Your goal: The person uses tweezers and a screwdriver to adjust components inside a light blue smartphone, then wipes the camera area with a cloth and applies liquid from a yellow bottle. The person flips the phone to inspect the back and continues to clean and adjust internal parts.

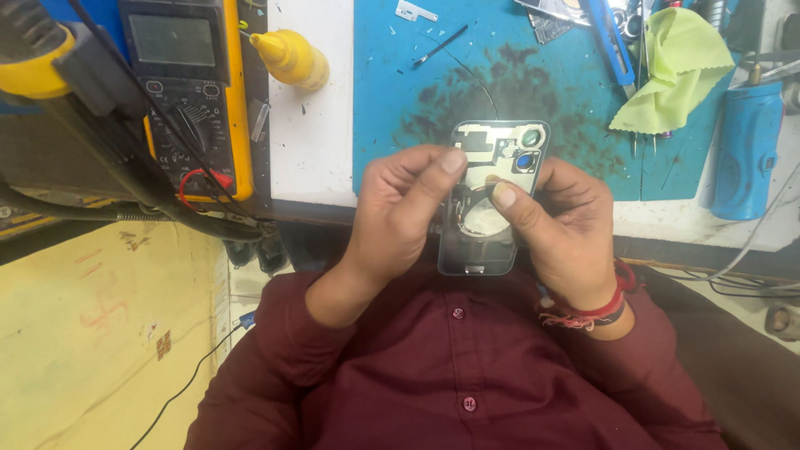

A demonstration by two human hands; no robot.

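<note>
Both hands gripped the grey phone back housing (492, 200), inside face up.
My left hand (400, 212) steadied its edge; my right hand (562, 225) thumb pressed the round coil, to keep it flat.

Beyond the hands lies a white workbench top (310, 142) covered partly by a stained blue rubber mat (533, 79). To their left, lower down, a pale yellow painted surface (92, 333) shows faint red marks. Light is even and soft.

Grey blank multimeter screen (177, 40) — top left, yellow-cased
</note>
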